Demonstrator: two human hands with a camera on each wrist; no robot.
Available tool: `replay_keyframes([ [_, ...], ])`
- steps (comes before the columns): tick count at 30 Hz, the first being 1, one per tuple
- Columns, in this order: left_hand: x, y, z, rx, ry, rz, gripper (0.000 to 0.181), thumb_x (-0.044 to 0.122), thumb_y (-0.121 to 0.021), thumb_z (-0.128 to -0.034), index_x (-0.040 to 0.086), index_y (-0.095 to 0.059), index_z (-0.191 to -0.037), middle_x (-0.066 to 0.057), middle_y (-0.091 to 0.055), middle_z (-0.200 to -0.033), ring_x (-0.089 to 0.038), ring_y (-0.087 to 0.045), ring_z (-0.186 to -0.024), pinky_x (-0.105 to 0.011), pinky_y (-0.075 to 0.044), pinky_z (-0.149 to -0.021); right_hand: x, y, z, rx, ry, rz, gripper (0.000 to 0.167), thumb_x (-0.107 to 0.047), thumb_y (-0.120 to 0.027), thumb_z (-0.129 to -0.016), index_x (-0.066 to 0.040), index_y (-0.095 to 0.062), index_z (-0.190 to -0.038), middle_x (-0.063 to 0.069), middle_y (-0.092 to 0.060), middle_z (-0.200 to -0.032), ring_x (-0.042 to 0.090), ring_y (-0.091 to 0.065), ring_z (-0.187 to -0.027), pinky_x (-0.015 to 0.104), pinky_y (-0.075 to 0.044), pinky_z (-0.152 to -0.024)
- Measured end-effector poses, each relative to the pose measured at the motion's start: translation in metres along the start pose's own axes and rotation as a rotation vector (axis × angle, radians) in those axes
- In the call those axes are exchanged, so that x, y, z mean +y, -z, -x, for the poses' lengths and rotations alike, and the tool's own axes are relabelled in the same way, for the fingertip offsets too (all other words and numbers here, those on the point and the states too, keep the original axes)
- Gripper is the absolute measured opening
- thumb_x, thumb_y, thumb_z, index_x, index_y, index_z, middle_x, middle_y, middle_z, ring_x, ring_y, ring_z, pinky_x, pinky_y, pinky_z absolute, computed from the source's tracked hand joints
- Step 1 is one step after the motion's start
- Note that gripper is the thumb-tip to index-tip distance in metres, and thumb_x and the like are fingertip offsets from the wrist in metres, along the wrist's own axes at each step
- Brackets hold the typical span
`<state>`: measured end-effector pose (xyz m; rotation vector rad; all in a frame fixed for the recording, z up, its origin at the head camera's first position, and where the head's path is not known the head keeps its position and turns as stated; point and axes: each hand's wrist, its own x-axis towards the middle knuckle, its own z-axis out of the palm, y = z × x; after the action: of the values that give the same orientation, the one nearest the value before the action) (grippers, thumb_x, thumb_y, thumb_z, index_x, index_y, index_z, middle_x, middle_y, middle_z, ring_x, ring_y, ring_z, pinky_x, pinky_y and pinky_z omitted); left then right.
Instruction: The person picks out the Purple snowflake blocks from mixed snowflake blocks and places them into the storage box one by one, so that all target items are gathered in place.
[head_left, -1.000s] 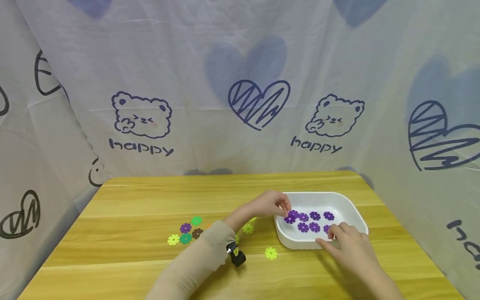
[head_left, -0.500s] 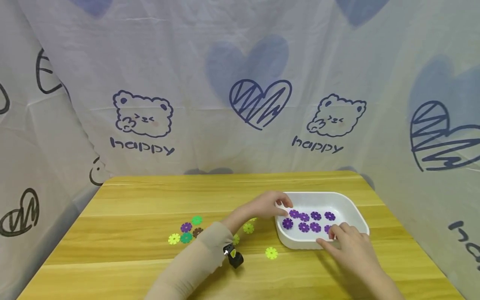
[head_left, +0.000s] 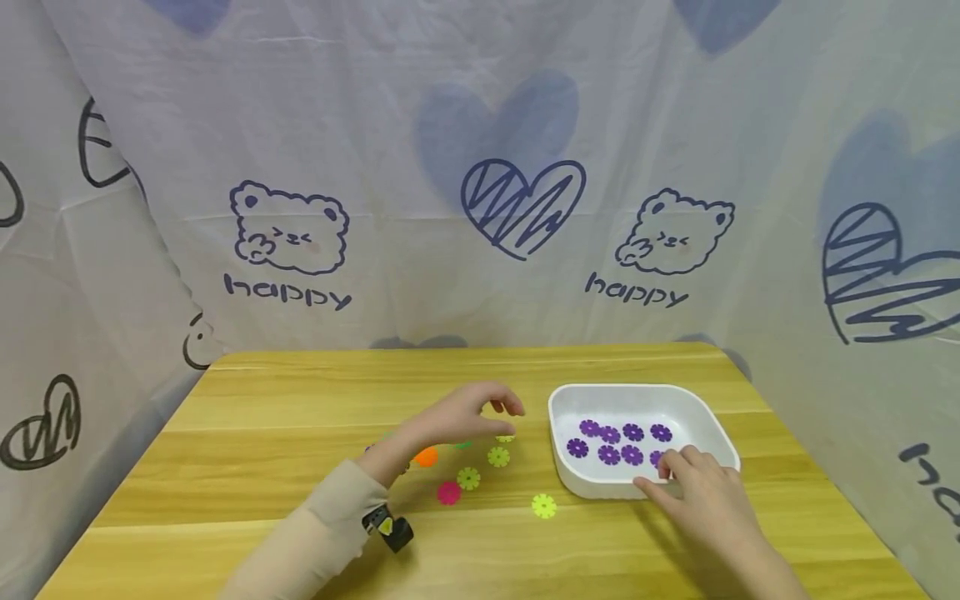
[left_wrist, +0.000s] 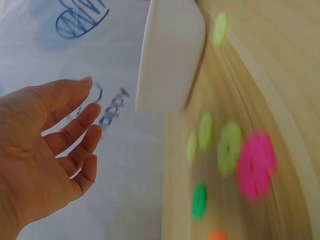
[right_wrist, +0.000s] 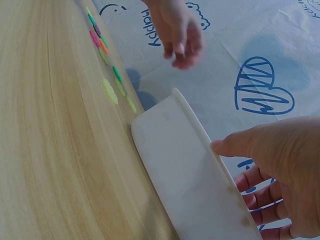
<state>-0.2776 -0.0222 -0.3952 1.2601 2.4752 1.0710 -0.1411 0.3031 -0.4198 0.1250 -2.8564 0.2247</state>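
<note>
A white plastic tray [head_left: 701,421] stands on the right of the table, with several purple flower-shaped discs [head_left: 632,455] lying flat on its floor. My right hand [head_left: 708,496] grips the tray's near rim, thumb outside and fingers inside, as the right wrist view also shows. Partly hidden behind those fingers is one purple disc. Left of the tray, my left hand [head_left: 468,414] hovers over the table, fingers loosely bent and holding nothing. Below and near it lie yellow-green discs [head_left: 498,457], a pink disc [head_left: 449,493] and an orange disc [head_left: 426,457].
A lone yellow disc [head_left: 543,506] lies in front of the tray's left corner. More discs are partly hidden behind the left forearm, which wears a black wrist camera [head_left: 396,533]. A printed white cloth [head_left: 420,292] hangs behind the wooden table [head_left: 300,392].
The left hand let go of a dark purple disc at the tray's left end, then moved left out of the tray and over the loose discs. My right hand stays on the rim.
</note>
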Motion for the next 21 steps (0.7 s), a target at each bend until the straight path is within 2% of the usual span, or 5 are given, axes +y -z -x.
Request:
replay_keyframes([
  [5,-0.011,0.021,0.044,0.054,0.051,-0.014,0.024,0.021,-0.069,-0.0906,0.014,-0.065,-0.113,-0.007,-0.067,-0.114,-0.025,-0.059,-0.105,-0.044,-0.049,-0.090,0.000,0.000,0.001,-0.009,-0.004,-0.002,0.036,-0.053,-0.066,-0.086,-0.018,-0.063,-0.087,-0.004,-0.056,-0.081,0.014,-0.052,-0.078,0.047,-0.045,-0.073],
  [12,-0.035,0.042,0.100,0.123,0.172,-0.022,0.023,0.022,-0.069,-0.0902,0.017,-0.065,-0.112,-0.004,-0.068,-0.113,-0.026,-0.060,-0.101,-0.032,-0.051,-0.082,0.000,0.000,0.000,-0.005,0.003,-0.003,0.036,-0.053,-0.066,-0.086,-0.018,-0.063,-0.087,-0.004,-0.057,-0.083,0.015,-0.053,-0.078,0.048,-0.046,-0.074],
  [16,-0.053,0.048,0.120,0.151,0.250,-0.026,0.024,0.018,-0.068,-0.0907,0.011,-0.065,-0.113,-0.010,-0.067,-0.110,-0.021,-0.060,-0.096,-0.027,-0.050,-0.078,0.000,0.000,0.000,-0.010,0.002,-0.001,0.037,-0.053,-0.066,-0.086,-0.017,-0.063,-0.088,-0.004,-0.057,-0.082,0.015,-0.052,-0.078,0.049,-0.046,-0.074],
  [21,-0.074,0.054,0.133,0.169,0.330,-0.012,0.026,0.013,-0.068,-0.0899,0.004,-0.064,-0.113,-0.012,-0.067,-0.105,-0.017,-0.059,-0.092,-0.026,-0.051,-0.077,0.000,0.000,-0.001,-0.015,-0.001,-0.001,0.037,-0.054,-0.066,-0.086,-0.017,-0.063,-0.088,-0.004,-0.057,-0.082,0.015,-0.052,-0.078,0.049,-0.045,-0.074],
])
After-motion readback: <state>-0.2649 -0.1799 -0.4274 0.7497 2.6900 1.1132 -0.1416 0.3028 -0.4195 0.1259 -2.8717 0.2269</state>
